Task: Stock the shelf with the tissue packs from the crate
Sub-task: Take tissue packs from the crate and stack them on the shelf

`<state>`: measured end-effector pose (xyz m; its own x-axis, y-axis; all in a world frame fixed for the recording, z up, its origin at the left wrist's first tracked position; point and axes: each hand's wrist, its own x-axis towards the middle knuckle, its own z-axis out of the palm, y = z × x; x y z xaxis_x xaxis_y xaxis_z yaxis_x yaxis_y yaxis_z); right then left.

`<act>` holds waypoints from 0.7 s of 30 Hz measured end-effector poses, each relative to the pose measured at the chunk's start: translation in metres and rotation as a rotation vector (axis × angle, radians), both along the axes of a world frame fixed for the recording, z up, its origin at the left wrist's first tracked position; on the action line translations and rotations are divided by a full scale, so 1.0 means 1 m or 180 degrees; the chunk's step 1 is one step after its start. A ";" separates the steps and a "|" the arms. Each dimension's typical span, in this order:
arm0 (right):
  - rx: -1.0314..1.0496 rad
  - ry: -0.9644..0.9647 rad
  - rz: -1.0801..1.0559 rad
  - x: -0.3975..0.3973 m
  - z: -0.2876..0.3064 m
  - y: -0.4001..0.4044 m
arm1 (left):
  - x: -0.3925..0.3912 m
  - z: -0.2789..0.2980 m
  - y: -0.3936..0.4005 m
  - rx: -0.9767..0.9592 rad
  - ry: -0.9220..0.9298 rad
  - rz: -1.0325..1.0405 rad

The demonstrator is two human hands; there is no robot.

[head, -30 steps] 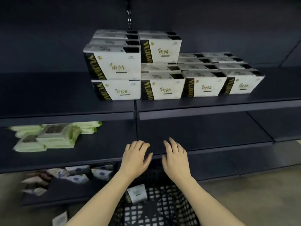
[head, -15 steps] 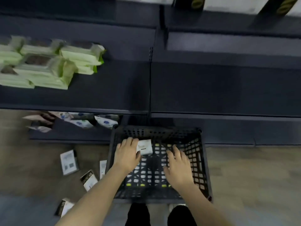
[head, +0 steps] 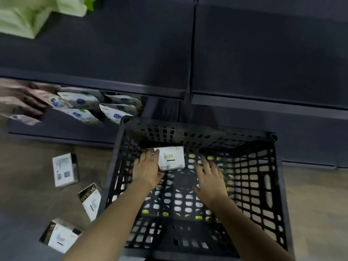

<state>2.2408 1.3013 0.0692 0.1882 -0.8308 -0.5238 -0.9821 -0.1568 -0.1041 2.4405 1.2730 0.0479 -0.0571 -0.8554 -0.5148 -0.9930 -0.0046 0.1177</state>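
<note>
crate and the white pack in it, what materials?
Crate: looks like moulded black plastic with a matte finish; the walls and floor are a lattice of regular cut-outs and the rim corners are rounded. Pack: white with a printed face and boxy, straight edges, so likely card, though blur leaves a film wrap open. The left hand touches it.

View tips further down vs 1 s ago: stacked boxes on upper shelf gone from sight, crate (head: 263, 185) fills lower frame. Both hands drop from shelf edge into crate. Left hand (head: 146, 169) now at tissue pack (head: 171, 158), fingers (head: 150, 155) on its left side, closer than 0.5 s ago. Right hand (head: 210, 182) spreads, moves up twd pack, not touching.
</note>
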 end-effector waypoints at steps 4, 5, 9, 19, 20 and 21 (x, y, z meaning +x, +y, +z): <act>0.0044 0.0082 0.0204 0.004 -0.046 -0.004 | -0.002 -0.044 -0.010 0.0118 -0.0190 -0.0100; 0.0052 0.0117 0.0287 0.005 -0.055 -0.005 | -0.002 -0.054 -0.012 0.0148 -0.0265 -0.0136; -0.0070 0.0196 0.0376 0.002 -0.089 -0.010 | -0.002 -0.091 -0.023 0.0238 -0.0574 -0.0409; -0.0224 0.0258 0.0343 -0.017 -0.140 -0.002 | -0.003 -0.134 -0.030 -0.0160 -0.0459 -0.0488; -0.0240 0.0216 0.0352 -0.019 -0.142 0.001 | -0.003 -0.131 -0.029 -0.0183 -0.0368 -0.0472; -0.0262 0.0238 0.0315 -0.020 -0.139 0.004 | -0.003 -0.126 -0.028 -0.0183 -0.0317 -0.0497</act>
